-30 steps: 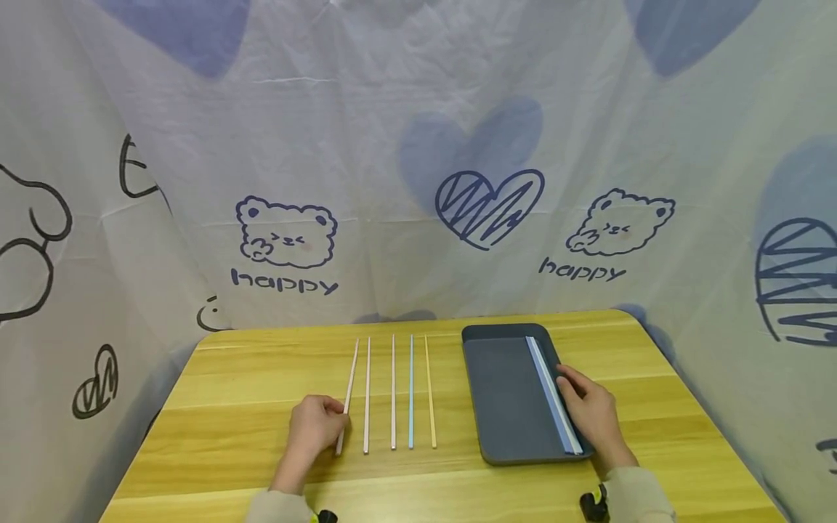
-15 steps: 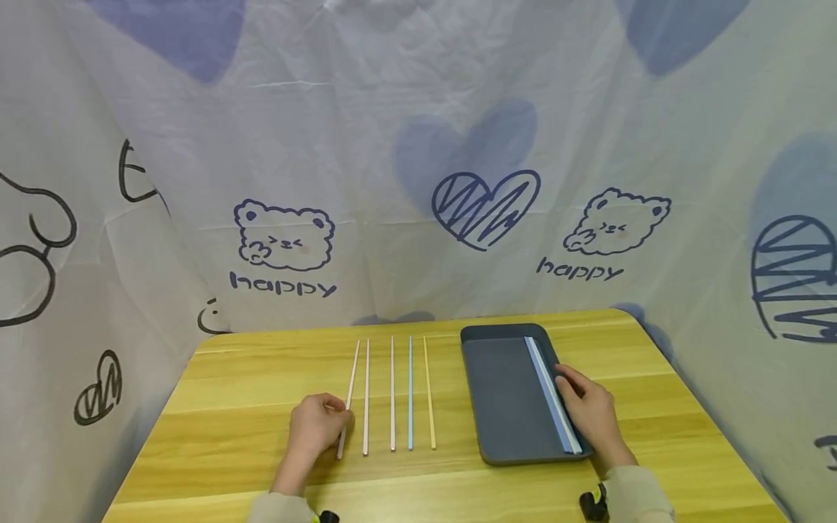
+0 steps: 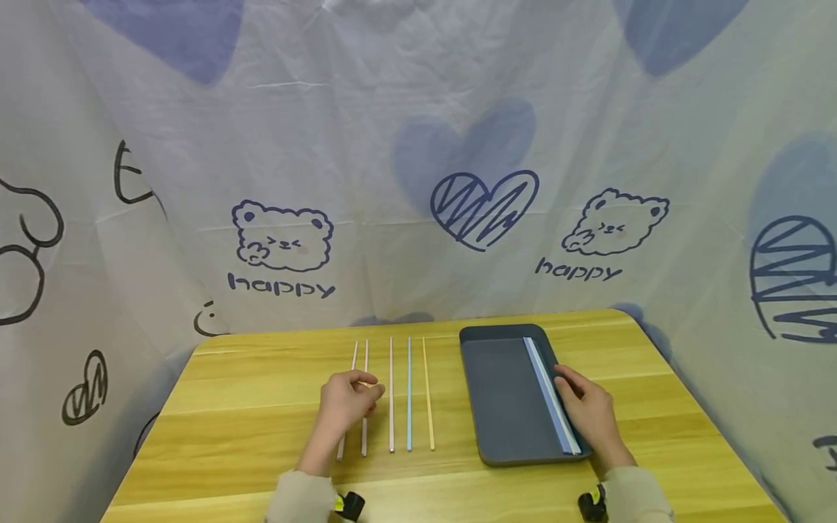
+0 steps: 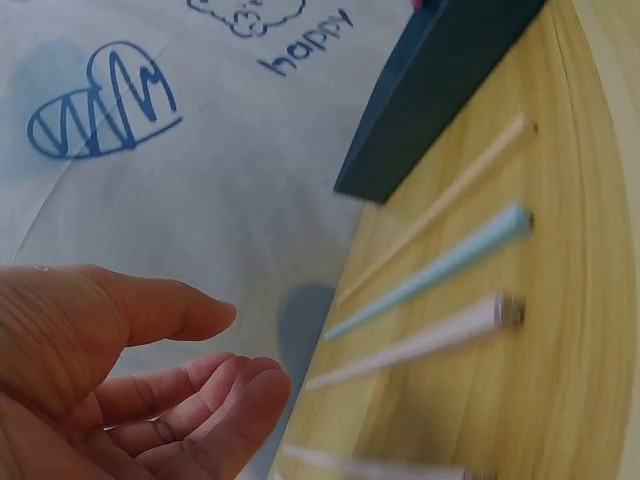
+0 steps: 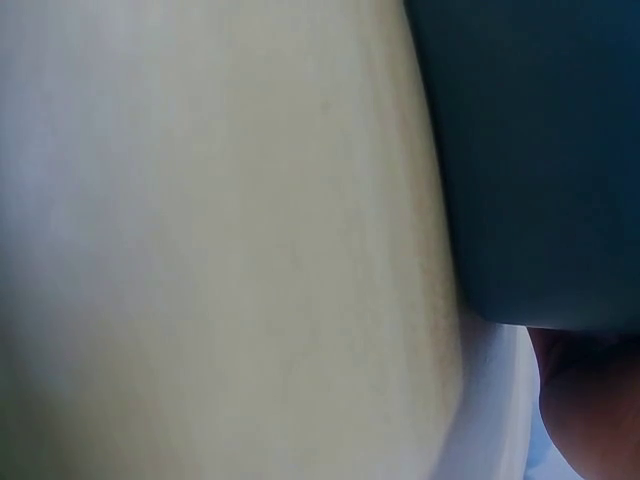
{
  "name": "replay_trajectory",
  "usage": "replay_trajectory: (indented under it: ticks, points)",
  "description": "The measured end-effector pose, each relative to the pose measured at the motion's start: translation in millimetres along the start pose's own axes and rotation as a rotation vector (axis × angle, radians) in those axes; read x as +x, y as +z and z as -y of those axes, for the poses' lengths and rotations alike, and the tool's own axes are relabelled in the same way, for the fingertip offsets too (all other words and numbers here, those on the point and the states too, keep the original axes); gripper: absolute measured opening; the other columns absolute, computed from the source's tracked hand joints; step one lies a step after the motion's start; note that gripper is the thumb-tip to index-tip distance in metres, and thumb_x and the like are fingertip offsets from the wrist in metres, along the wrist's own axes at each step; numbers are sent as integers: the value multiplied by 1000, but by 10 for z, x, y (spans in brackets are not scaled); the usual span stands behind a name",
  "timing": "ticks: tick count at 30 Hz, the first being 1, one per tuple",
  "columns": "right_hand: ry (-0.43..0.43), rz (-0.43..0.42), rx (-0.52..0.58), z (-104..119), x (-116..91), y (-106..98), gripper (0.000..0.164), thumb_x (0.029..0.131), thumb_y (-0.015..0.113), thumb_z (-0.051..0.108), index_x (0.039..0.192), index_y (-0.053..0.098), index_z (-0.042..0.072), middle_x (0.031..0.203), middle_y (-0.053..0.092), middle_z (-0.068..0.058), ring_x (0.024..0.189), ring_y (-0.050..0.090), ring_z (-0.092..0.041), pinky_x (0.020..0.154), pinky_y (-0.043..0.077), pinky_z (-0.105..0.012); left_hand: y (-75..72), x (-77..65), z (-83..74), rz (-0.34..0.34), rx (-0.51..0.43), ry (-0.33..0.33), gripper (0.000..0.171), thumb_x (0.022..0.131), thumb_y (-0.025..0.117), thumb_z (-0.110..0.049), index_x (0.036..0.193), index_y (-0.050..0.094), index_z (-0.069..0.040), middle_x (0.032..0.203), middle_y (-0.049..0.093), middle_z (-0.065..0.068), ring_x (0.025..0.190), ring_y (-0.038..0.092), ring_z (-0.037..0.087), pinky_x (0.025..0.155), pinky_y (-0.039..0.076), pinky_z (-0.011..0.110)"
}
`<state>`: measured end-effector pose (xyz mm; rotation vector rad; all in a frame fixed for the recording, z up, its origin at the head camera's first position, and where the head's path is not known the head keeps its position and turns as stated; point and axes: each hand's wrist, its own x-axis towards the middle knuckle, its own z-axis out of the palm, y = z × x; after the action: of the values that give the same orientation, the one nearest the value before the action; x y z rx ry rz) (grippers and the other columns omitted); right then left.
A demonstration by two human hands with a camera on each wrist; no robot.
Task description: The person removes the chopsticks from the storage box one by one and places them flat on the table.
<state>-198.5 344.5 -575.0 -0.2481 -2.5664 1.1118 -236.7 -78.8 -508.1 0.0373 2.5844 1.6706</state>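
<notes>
My left hand (image 3: 349,399) hovers over the two leftmost pale pink chopsticks, the slightly slanted one (image 3: 341,448) and its neighbour (image 3: 365,439). Its thumb and fingers are loosely bent, and a gap with nothing in it shows between them in the left wrist view. To its right lie a third pink chopstick (image 3: 391,421), a light blue chopstick (image 3: 410,407) and a yellow chopstick (image 3: 429,407). My right hand (image 3: 591,410) holds the right rim of the dark grey tray (image 3: 503,399). Along that side inside it lie blue and white chopsticks (image 3: 552,396).
The wooden table (image 3: 216,414) has rounded far corners. A white curtain (image 3: 386,247) printed with bears and hearts hangs behind it and on both sides. In the right wrist view the tray's outer wall (image 5: 540,180) fills the upper right.
My left hand has come off the leftmost pink chopstick, rising and shifting right over its neighbour. That chopstick lies slightly slanted where it was. The right hand and tray stay put.
</notes>
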Motion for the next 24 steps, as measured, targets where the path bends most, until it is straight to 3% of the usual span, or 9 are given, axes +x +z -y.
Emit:
replay_trajectory:
  ticks: [13,18,21,24]
  points:
    - [-14,-19,-20,15,-11,4,41,109,59,31,142,67,9,142,67,-18,124,69,-39,102,56,-57,560,82,-245,119,-108,71,20,96,72,-10,109,76,5,82,75,23,71,77,36,67,67,46]
    - [-15,-18,-13,26,-20,-4,41,109,58,30,143,66,8,142,67,-20,125,68,-41,103,56,-58,800,82,-384,134,-141,93,19,95,73,-9,108,76,5,85,75,28,72,77,40,67,67,48]
    - [-4,-12,-8,23,-22,-10,42,109,58,31,143,66,8,143,66,-19,127,67,-41,104,55,-58,927,85,-460,139,-149,94,17,94,74,-9,105,76,4,84,75,28,71,76,41,65,67,45]
    - [-3,-8,-10,21,-23,-4,42,110,57,32,144,65,8,144,66,-19,127,67,-40,105,54,-57,1031,79,-511,139,-139,95,15,93,75,-9,103,77,2,78,75,22,70,76,42,58,64,35]
